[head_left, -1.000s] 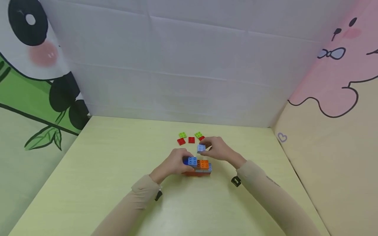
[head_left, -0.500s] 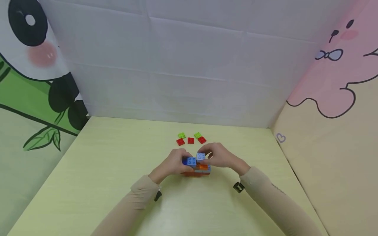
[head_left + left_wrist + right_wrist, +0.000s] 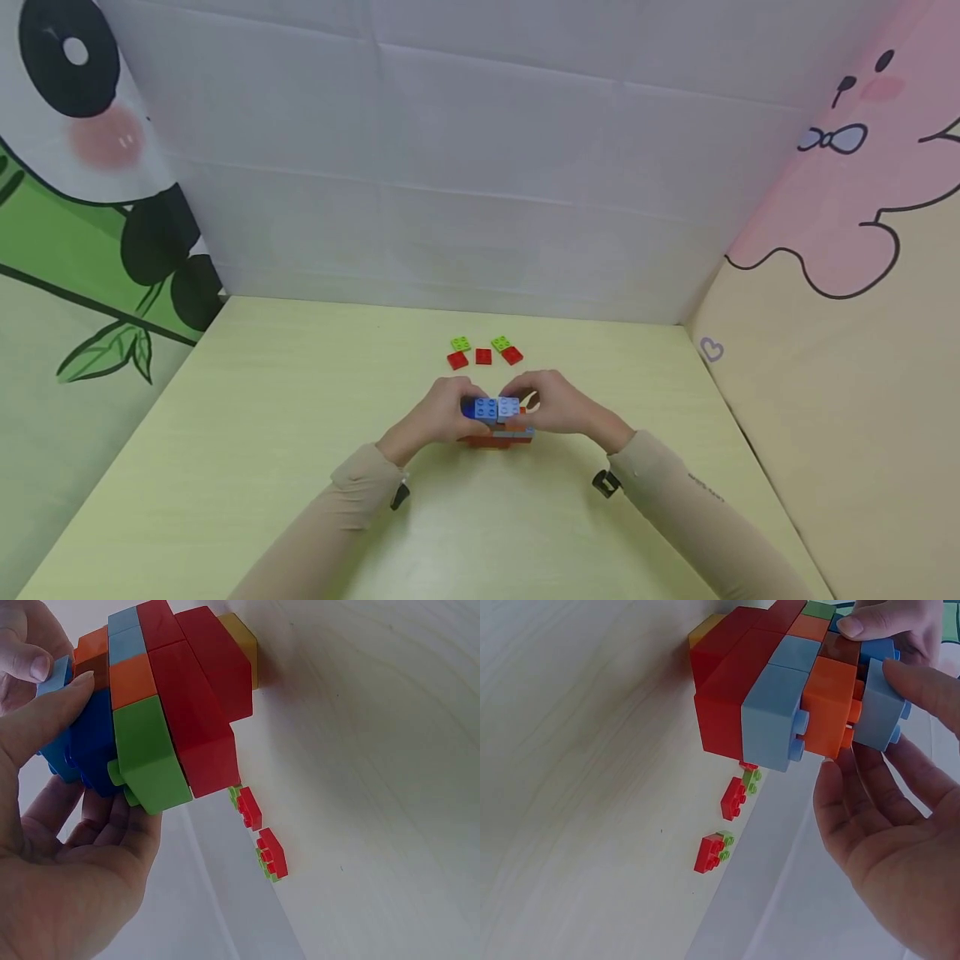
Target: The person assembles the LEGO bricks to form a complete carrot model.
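A stepped stack of toy building bricks [image 3: 199, 712] stands on the table, with yellow and red at the bottom. Higher layers show a green brick [image 3: 154, 757], a dark blue brick [image 3: 94, 739] and an orange brick [image 3: 829, 705]. My left hand [image 3: 438, 412] grips the stack's left end, its thumb on the near side and its fingers behind. Between thumb and fingers, my right hand [image 3: 558, 403] pinches a light blue brick [image 3: 877, 705] at the top, right beside a mid-blue brick [image 3: 486, 409]. The light blue brick overlaps the orange one below in the head view.
Behind the stack lie several small loose bricks, among them a red one [image 3: 483, 357] and a lime green one [image 3: 461, 343]. The pale table [image 3: 300, 400] meets a white backdrop [image 3: 450, 167] at the back and printed panels at both sides.
My right hand has brought the light blue brick toward me and down, from behind the stack onto its top beside the mid-blue brick. My left hand has kept its grip almost unmoved.
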Available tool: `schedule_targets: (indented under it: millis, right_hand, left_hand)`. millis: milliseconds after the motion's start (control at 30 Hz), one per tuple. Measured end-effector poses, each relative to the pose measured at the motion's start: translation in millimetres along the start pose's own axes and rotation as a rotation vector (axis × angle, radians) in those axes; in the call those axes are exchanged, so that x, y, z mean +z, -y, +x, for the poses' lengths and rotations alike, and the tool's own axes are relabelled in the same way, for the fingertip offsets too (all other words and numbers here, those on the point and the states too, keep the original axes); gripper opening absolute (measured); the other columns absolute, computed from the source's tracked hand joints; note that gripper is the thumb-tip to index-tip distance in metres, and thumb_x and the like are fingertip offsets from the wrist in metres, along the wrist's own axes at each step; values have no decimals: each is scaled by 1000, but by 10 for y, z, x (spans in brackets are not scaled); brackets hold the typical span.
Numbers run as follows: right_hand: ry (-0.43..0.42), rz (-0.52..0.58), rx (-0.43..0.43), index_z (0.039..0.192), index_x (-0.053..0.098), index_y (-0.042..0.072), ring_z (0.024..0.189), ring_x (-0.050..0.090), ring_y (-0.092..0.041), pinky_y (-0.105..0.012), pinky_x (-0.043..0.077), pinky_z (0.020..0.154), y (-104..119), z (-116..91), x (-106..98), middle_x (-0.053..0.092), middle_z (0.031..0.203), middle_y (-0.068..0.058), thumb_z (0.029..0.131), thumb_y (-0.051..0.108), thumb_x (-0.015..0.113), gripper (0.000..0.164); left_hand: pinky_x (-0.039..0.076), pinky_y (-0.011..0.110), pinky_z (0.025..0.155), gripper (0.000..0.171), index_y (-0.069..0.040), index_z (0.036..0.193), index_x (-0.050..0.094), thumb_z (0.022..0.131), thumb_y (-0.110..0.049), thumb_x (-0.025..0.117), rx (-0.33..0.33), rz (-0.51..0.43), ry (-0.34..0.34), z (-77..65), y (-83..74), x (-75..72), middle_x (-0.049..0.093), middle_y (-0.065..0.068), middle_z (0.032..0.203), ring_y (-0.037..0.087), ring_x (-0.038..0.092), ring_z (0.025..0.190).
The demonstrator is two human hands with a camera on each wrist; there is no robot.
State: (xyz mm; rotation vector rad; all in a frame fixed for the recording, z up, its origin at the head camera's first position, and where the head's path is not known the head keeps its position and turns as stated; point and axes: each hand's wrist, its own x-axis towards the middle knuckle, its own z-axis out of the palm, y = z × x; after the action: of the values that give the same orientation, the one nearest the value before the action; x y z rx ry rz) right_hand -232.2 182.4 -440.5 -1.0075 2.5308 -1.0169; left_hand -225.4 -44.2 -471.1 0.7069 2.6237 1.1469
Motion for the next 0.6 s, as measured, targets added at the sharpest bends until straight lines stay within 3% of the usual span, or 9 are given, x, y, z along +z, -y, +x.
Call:
schedule_targets:
  millis: [400,600]
  right_hand:
    - [1,-7,10,108,70,13,85,61,-9,-36,52,77,4,-11,49,66,98,13,82,19,76,27]
    - [-5,-29,14,107,71,12,82,61,-10,-30,52,74,31,-3,63,67,96,12,82,18,77,26]
  left_hand:
    - [45,33,80,31,-15,103,71,75,-24,83,-5,-13,4,-4,2,3,56,-6,92,17,51,90]
    - [45,32,80,32,-15,103,71,75,-24,83,2,-7,3,2,5,4,57,-6,92,16,51,90]
